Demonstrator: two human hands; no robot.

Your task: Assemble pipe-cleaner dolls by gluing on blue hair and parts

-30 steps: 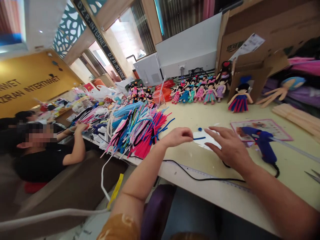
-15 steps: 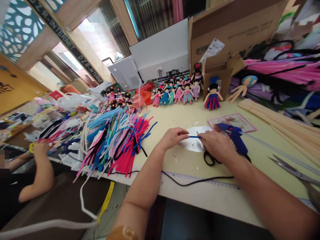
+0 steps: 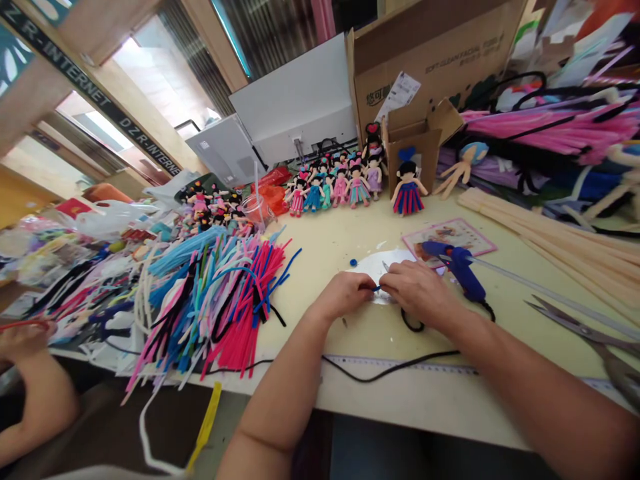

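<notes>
Over a yellow tabletop (image 3: pixel 310 243) facing cardboard boxes (image 3: pixel 435 57), fingers (image 3: pixel 395 280) hold blue strip (image 3: pixel 377 289).

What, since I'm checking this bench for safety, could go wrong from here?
1. The blue glue gun lies with its nozzle just beyond the right hand; if hot, it might burn those fingers.
2. The large scissors lie with blades slightly parted beside the right forearm, which could brush them.
3. The short blue chenille stem, pinched between the right and left hand, shows little free length and might slip.
</notes>
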